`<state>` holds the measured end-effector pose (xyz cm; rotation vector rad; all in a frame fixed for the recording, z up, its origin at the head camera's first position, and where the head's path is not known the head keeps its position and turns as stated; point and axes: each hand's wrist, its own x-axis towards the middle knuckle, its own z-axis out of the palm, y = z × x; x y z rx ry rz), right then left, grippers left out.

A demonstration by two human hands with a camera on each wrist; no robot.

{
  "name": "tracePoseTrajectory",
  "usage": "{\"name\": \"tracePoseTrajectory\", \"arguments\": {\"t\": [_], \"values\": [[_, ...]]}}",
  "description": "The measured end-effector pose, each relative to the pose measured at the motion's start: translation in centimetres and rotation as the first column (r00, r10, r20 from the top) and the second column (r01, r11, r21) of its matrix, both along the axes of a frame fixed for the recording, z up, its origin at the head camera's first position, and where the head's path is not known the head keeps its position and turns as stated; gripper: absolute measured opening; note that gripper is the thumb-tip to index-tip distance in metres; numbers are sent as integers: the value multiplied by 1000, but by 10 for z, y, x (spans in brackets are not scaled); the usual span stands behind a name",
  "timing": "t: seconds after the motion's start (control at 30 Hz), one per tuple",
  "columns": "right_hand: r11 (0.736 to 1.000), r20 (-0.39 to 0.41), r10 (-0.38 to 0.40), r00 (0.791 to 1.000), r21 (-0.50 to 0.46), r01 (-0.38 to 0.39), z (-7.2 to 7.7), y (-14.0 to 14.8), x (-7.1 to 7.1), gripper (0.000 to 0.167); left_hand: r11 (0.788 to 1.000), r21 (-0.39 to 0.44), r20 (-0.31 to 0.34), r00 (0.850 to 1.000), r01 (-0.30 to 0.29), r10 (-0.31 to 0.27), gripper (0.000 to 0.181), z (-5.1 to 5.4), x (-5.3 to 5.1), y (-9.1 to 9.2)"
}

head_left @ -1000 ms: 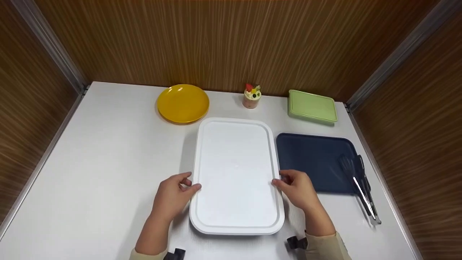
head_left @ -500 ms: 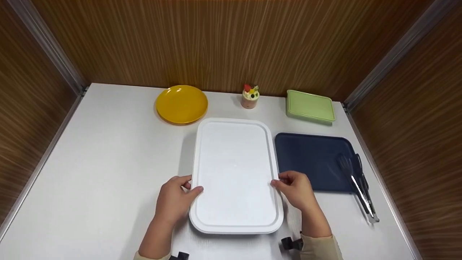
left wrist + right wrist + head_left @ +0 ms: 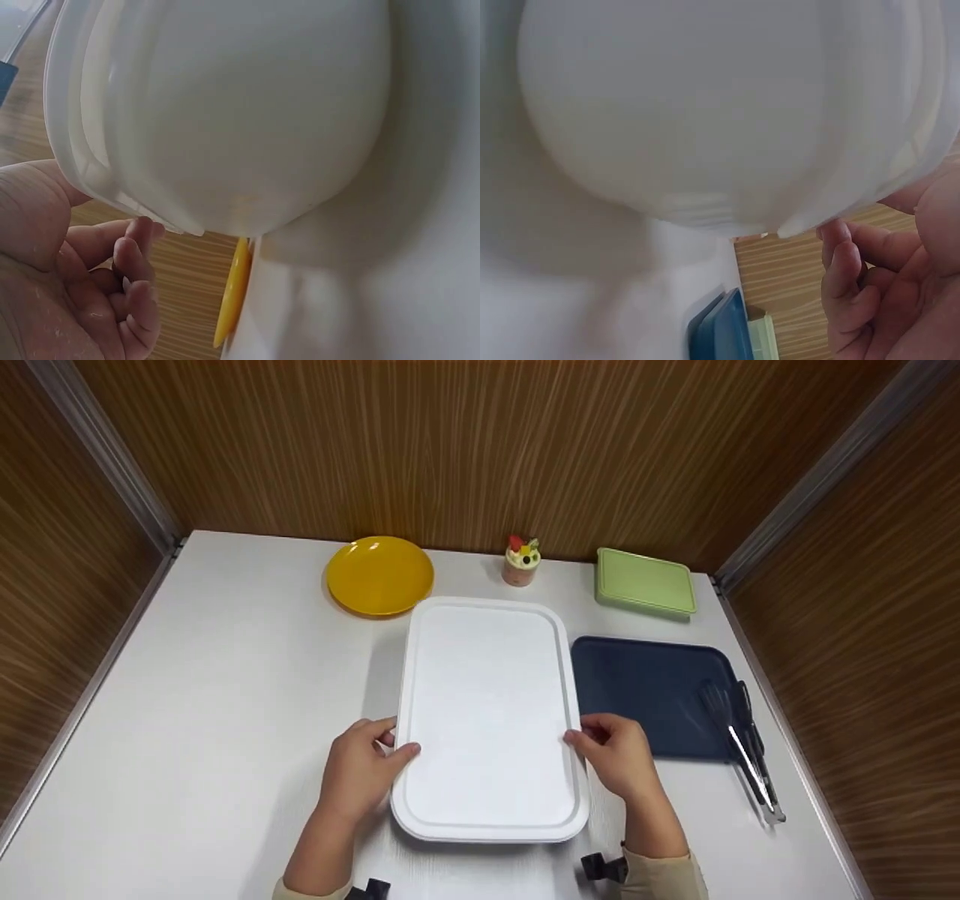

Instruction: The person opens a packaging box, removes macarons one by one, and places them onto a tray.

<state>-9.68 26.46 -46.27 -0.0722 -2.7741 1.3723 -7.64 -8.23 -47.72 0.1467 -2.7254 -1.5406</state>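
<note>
The lid (image 3: 487, 712) sits over the white box (image 3: 262, 112) on the table (image 3: 225, 697), between the two hands, its near end reaching closer to the person than their fingertips. Its long axis runs away from the person, one short side near and the other far, with its flat face up. The left hand (image 3: 360, 769) pinches the left long edge, thumb on top and fingers curled at the rim's underside; the right hand (image 3: 621, 756) does likewise opposite. Each hand is open only by about the rim's thickness, and both grip nearer the near end than the far one. Just right of the lid lies a blue tray (image 3: 637, 690), utensils (image 3: 752, 769) across its right edge. Beyond stand a yellow plate (image 3: 380, 576), a dessert cup (image 3: 521, 564) and a green box (image 3: 646, 581).
</note>
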Motion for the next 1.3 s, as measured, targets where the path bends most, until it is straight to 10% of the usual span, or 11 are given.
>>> {"name": "tracePoseTrajectory", "arguments": {"t": [0.67, 1.3], "values": [[948, -133, 109, 985, -286, -144, 8, -57, 7, 37, 989, 31, -5, 990, -144, 144, 44, 17, -2, -52], [747, -226, 337, 914, -527, -405, 5, -136, 7, 52, 951, -177, -4, 967, -252, 255, 44, 37, -12, -121]]}}
